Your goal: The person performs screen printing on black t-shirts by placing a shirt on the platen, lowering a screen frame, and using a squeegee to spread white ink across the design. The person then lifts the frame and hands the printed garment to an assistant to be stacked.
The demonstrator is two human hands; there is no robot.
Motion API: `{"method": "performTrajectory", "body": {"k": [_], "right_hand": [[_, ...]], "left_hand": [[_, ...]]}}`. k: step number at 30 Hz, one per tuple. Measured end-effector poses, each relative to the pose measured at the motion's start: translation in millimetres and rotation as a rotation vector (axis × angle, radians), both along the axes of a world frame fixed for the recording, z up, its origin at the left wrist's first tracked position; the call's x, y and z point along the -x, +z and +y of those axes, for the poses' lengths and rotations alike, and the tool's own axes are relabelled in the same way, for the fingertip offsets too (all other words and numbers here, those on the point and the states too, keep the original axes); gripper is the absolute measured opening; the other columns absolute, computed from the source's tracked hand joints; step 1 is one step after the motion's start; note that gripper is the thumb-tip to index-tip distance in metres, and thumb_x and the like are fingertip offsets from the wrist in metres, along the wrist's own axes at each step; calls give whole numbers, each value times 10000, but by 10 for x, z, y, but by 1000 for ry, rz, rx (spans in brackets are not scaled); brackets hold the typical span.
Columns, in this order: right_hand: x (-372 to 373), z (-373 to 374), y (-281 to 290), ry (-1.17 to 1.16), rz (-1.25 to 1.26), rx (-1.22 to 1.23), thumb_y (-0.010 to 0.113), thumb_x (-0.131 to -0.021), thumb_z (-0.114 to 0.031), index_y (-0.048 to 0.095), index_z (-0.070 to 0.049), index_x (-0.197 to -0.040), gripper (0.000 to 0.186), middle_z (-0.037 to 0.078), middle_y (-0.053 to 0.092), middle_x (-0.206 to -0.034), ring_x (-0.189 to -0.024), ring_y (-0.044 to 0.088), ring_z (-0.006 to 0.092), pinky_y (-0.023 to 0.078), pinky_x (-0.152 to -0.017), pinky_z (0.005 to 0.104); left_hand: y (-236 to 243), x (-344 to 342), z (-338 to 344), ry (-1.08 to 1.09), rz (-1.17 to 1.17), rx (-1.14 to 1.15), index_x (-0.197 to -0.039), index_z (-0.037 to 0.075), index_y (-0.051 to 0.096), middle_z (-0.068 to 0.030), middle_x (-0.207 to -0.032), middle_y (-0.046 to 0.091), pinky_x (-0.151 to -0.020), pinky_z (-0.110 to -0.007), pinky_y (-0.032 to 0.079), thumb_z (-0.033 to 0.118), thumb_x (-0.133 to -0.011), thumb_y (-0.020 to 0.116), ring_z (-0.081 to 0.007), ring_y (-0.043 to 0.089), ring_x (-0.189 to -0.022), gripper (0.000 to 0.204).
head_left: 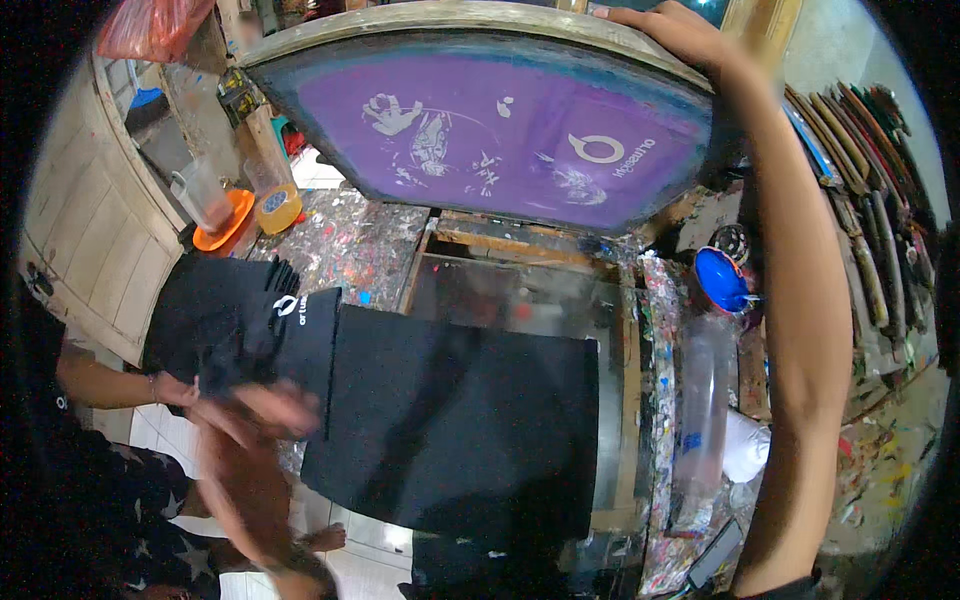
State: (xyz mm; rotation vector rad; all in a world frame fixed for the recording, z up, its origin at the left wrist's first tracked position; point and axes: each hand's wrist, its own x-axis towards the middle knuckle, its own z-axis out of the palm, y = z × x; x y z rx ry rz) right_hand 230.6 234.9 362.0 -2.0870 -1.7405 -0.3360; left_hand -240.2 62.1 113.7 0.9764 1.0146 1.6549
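The right hand (672,30) grips the top edge of the raised printing screen (500,120), fingers curled over it. The left hand (275,408) is blurred beside the black fabric (450,420); its fingers I cannot tell. If the grip slips, the screen may drop onto the fabric and smear ink.

Head-worn fisheye view, looking steeply down, close over the printing table (640,330), edges bent

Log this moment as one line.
right hand: holds screen frame raised | left hand: blurred, at black shirt | blue ink tub beside
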Motion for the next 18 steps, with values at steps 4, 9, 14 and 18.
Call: {"method": "performTrajectory", "body": {"k": [4,9,14,18], "right_hand": [[205,-258,49,76,50,-1,562,-820,-647,690,85,-972,758,305,637,-1082,-1021,617,390,457,-898,440],[233,-290,-73,141,109,-11,585,-864,-516,661,58,-1111,630,264,618,-1174,-1083,595,347,438,-952,386],[112,-91,-63,269,198,-48,557,-898,-498,637,21,-1182,597,242,574,-1260,-1159,553,314,402,-990,388],[37,-36,-128,227,203,-26,534,-914,-488,634,7,-1191,576,231,578,-1257,-1148,558,304,403,-992,390]], "left_hand": [[-760,-1123,-499,-628,21,431,-1112,28,465,-201,-1226,480,-1003,-465,360,358,-904,552,-332,467,-1130,400],[-971,-1757,-596,-1055,232,457,-1160,20,449,-213,-1361,374,-1057,-492,284,311,-823,645,-363,356,-1255,486],[-240,-1990,-55,-1000,584,-219,-1207,12,433,-225,-1497,268,-1110,-519,208,263,-742,738,-395,244,-1381,610],[-113,-2758,941,-136,1273,-796,-1132,-15,462,-243,-1527,206,-1100,-563,226,183,-731,749,-480,191,-1389,531]]}}
